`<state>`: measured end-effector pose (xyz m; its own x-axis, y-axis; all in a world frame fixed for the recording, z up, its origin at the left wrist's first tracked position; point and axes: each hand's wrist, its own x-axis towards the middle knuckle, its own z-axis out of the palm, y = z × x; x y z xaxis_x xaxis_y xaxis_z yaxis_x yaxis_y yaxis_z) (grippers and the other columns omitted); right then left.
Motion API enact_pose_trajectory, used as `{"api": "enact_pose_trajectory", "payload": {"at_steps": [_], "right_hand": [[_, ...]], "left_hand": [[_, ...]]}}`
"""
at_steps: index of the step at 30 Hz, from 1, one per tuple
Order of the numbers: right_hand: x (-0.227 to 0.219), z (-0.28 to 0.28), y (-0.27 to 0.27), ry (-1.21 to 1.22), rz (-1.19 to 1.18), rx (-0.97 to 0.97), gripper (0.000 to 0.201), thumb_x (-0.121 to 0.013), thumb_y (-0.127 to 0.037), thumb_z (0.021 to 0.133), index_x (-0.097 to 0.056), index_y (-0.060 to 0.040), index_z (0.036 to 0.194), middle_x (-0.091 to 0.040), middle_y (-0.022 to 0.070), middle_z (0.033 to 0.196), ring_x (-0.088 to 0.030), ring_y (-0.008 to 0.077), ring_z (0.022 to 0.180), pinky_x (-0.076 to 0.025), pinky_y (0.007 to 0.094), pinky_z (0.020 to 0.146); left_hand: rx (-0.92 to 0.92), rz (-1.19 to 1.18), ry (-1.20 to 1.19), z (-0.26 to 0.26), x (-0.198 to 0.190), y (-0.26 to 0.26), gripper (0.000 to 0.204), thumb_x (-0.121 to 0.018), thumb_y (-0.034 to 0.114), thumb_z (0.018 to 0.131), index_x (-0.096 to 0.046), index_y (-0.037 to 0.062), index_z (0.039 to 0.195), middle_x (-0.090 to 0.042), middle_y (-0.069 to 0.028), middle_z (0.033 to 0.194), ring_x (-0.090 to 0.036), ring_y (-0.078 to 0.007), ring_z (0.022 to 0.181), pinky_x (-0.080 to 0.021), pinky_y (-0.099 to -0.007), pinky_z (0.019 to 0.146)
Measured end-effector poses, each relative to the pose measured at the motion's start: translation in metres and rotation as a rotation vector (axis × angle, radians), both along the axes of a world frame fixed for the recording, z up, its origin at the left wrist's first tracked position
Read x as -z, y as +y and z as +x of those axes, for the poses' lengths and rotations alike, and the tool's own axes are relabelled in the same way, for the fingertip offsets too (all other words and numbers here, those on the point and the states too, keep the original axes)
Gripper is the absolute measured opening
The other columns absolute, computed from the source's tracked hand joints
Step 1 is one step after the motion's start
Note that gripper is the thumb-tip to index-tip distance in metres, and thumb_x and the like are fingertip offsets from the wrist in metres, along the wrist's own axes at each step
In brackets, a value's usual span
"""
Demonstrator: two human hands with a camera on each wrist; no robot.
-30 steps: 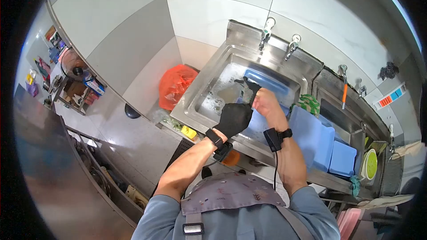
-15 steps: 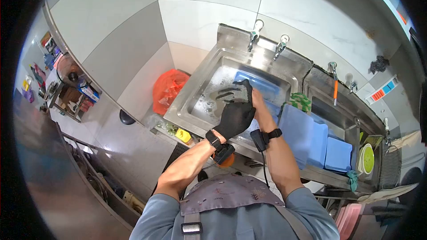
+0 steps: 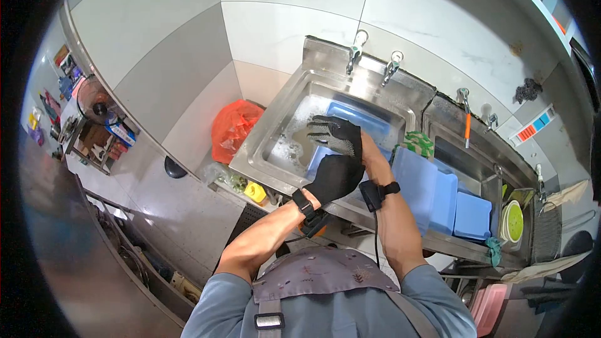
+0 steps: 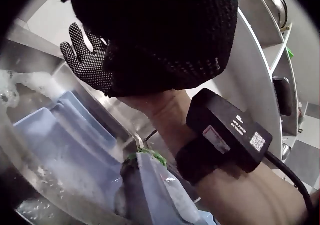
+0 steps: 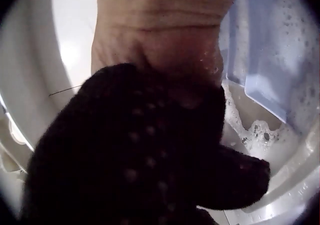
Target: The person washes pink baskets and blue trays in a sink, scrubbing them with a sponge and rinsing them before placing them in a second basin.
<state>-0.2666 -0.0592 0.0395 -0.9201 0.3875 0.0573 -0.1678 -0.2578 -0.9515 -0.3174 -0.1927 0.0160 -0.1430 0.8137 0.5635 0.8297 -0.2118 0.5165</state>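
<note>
From the head view, I see the right hand [image 3: 337, 135] inside a dark glove [image 3: 350, 133] with a dotted face, its fingers extended over the sink [image 3: 263, 161] and holding nothing. The left hand [image 3: 338, 176], also gloved, touches its cuff; I can't tell how far its fingers curl.

The left wrist view shows the right fingers [image 4: 76, 35] spread inside the dotted glove, beside the dark left hand.

In the right wrist view, dark fabric [image 5: 125, 150] meets a bare wrist [image 5: 160, 40]; the finger grip is unclear.
</note>
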Motion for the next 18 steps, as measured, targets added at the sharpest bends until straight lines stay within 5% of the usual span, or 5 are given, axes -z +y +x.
{"api": "enact_pose_trajectory", "payload": {"at_steps": [4,7,10,13,18], "right_hand": [[-0.009,-0.002,-0.006,0.069,-0.075,0.085,0.039,-0.049,-0.024,0.103,-0.062,0.0018,0.13,-0.067,0.0142,0.126,-0.065,0.0212,0.112,-0.049,0.033,0.1],[0.01,-0.007,0.01,0.099,0.249,0.053,0.045,-0.043,-0.03,0.106,-0.059,0.0038,0.132,-0.065,0.0153,0.129,-0.064,0.0222,0.113,-0.049,0.0337,0.101],[0.043,-0.005,0.028,0.382,-0.056,-0.152,0.049,-0.038,-0.031,0.107,-0.057,0.0052,0.132,-0.065,0.0144,0.129,-0.064,0.0215,0.113,-0.049,0.0338,0.101],[0.073,-0.006,0.043,-0.109,-0.119,0.139,0.049,-0.036,-0.03,0.107,-0.055,0.0055,0.134,-0.063,0.0154,0.131,-0.063,0.0218,0.115,-0.048,0.0358,0.102],[0.029,-0.004,0.02,0.026,0.639,0.033,0.051,-0.035,-0.034,0.108,-0.057,0.0039,0.133,-0.064,0.0157,0.129,-0.062,0.021,0.116,-0.049,0.0367,0.102]], "left_hand": [[0.024,0.047,0.057,-0.003,-0.011,-0.001,0.019,-0.064,0.021,0.087,-0.073,0.0062,0.078,-0.067,-0.0147,0.068,-0.065,-0.0323,0.061,-0.048,-0.0429,0.057],[0.034,-0.079,0.223,-0.006,-0.023,-0.003,0.019,-0.065,0.022,0.087,-0.074,0.0073,0.079,-0.067,-0.0141,0.068,-0.064,-0.0316,0.061,-0.047,-0.0429,0.056],[0.045,-0.091,0.177,-0.006,-0.022,-0.003,0.019,-0.065,0.022,0.086,-0.074,0.0077,0.078,-0.067,-0.0141,0.067,-0.064,-0.0317,0.061,-0.047,-0.0426,0.055],[0.043,-0.085,0.185,-0.008,-0.014,0.0,0.02,-0.065,0.023,0.087,-0.073,0.0076,0.077,-0.067,-0.0147,0.068,-0.065,-0.0315,0.062,-0.048,-0.0423,0.056],[0.046,-0.041,0.082,-0.005,-0.022,-0.007,0.021,-0.066,0.022,0.088,-0.073,0.0065,0.076,-0.067,-0.0153,0.069,-0.067,-0.0318,0.064,-0.049,-0.0425,0.057]]}}
